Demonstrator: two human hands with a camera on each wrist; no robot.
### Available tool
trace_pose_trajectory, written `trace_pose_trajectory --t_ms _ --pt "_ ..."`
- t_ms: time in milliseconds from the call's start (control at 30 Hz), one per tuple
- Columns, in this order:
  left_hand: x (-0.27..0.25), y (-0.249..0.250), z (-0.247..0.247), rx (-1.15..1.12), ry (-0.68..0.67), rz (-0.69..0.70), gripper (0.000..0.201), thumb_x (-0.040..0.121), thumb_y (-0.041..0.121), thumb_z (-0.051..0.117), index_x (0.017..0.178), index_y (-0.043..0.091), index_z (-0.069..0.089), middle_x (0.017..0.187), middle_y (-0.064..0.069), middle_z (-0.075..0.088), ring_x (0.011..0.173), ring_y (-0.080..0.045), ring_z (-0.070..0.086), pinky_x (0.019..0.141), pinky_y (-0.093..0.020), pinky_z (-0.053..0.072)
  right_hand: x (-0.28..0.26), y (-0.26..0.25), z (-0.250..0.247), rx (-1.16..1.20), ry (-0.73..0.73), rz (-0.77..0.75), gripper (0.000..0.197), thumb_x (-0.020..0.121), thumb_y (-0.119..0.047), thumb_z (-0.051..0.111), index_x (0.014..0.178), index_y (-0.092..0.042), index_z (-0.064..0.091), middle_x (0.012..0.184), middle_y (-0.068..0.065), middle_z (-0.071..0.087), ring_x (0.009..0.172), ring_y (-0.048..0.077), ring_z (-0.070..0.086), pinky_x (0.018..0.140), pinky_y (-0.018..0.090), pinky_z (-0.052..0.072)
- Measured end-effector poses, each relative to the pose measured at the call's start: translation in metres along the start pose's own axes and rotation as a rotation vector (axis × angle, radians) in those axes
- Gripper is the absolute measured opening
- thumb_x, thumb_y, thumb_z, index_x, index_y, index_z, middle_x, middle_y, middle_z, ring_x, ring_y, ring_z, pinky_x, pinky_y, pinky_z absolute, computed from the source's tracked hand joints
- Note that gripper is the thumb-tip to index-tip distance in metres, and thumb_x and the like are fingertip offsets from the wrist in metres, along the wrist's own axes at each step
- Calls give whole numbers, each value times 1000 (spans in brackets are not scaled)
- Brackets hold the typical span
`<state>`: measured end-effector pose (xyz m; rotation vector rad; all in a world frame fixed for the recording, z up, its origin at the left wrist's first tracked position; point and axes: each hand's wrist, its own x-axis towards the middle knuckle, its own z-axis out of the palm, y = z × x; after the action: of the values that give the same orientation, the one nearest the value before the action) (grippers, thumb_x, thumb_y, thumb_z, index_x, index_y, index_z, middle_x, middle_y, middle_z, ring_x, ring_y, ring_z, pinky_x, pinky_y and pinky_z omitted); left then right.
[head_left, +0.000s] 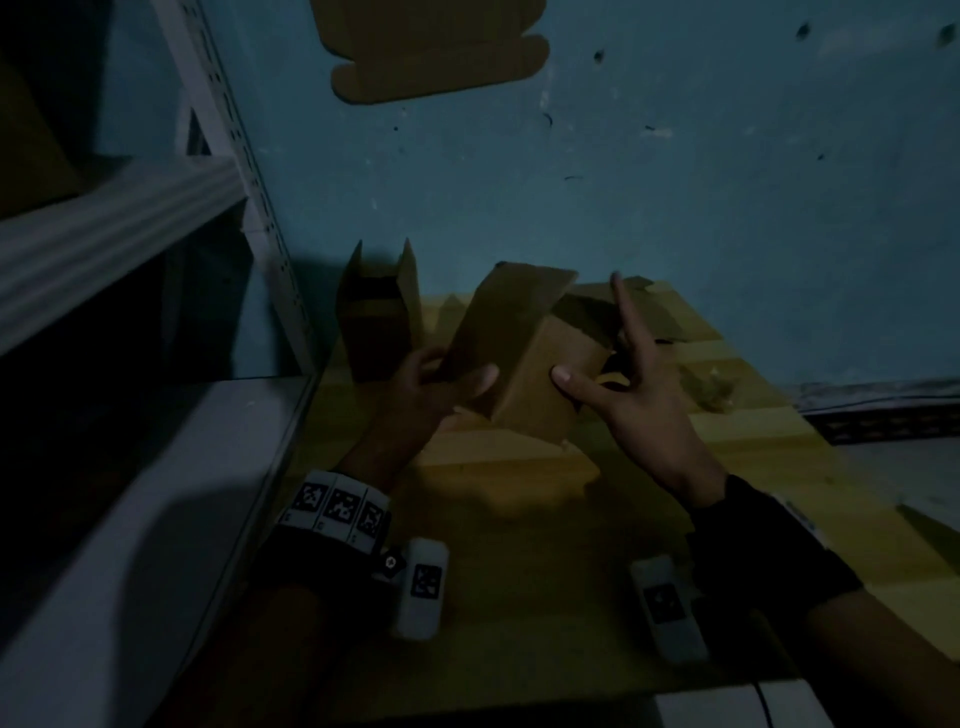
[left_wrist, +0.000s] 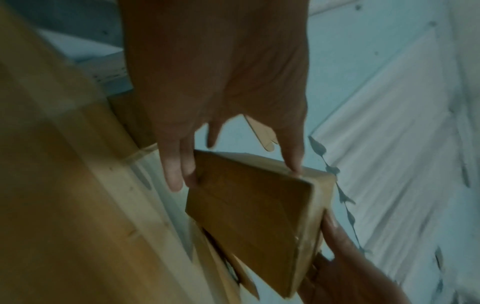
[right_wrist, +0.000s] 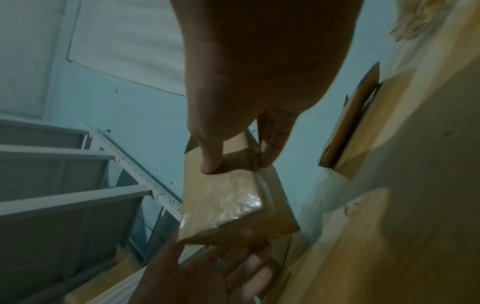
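Gripping cardboard box (head_left: 530, 374), left hand (head_left: 415, 395) fingers partly hidden, dim

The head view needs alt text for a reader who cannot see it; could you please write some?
In dim light, a left hand and a right hand hold a tilted cardboard box over a wooden table. A second box stands open to its left near a blue wall, with a metal shelf at the left.

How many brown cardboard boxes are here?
3: held box between left hand and right hand; open box beside grey metal shelf; opened box behind that hand. More may be hidden.
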<state>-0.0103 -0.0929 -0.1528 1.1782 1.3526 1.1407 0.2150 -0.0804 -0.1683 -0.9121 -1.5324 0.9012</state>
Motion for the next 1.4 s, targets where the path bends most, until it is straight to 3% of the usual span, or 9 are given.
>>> trace_pose_trajectory --t_ms 100,233,300,400,567,733,900,1033,1400 --pt "5 0 1 -21 29 22 95 58 57 77 141 25 43 128 4 53 108 -18 60 89 -41 54 5 5 -3 63 48 27 115 78 -23 84 160 -42 5 142 -3 52 116 6 63 84 29 60" --pt "4 -1 7 52 -105 32 81 63 66 63 132 24 53 122 0 63 96 -10 65 71 -23 48 8 6 2 99 43 93 90 75 -29 81 154 -24 37 129 12 58 106 20 66 81 25 60" --pt "3 -2 6 57 -167 21 88 62 73 69 132 22 55 124 -4 64 98 -15 67 75 -26 51 7 9 5 148 -14 90 74 84 -34 79 149 -24 46 129 15 60 111 25 66 88 35 60" --pt "-6 6 6 -77 -137 34 46 72 56 73 107 27 64 112 0 68 98 -17 64 94 -40 48 9 14 4 199 -102 90 72 87 -50 67 150 -23 45 140 7 57 122 21 61 95 41 57" --pt "-14 13 15 -294 -207 102 65 24 70 87 74 30 78 82 14 76 77 -3 72 69 -22 57 14 14 0 193 -155 165 109 67 -78 71 156 -28 32 146 -4 53 131 11 55 95 26 53" --pt "-8 10 22 -239 -259 -65 41 72 61 55 106 38 58 110 1 66 96 -26 68 89 -57 54 17 15 -3 359 -152 322 85 79 -62 70 145 -14 44 133 9 63 117 24 66 85 34 59" --pt "0 12 9 -173 -183 -28 41 77 44 64 109 19 65 105 -8 74 92 -26 73 73 -37 59 20 14 -4 393 -17 392 68 79 -38 72 141 -23 47 130 4 64 101 13 73 74 29 61" --pt "4 9 6 -202 -202 -38 44 79 34 69 113 6 65 107 -17 73 98 -35 71 88 -48 57 22 10 -4 406 -29 414 65 81 -41 69 139 -18 50 126 5 68 105 17 72 79 31 60" --pt "5 10 8 -307 -293 -121 51 84 35 69 123 3 58 114 -26 68 101 -46 67 90 -49 56 21 0 -1 456 -34 424 43 83 -41 65 121 -21 61 115 1 75 108 19 71 91 39 55"
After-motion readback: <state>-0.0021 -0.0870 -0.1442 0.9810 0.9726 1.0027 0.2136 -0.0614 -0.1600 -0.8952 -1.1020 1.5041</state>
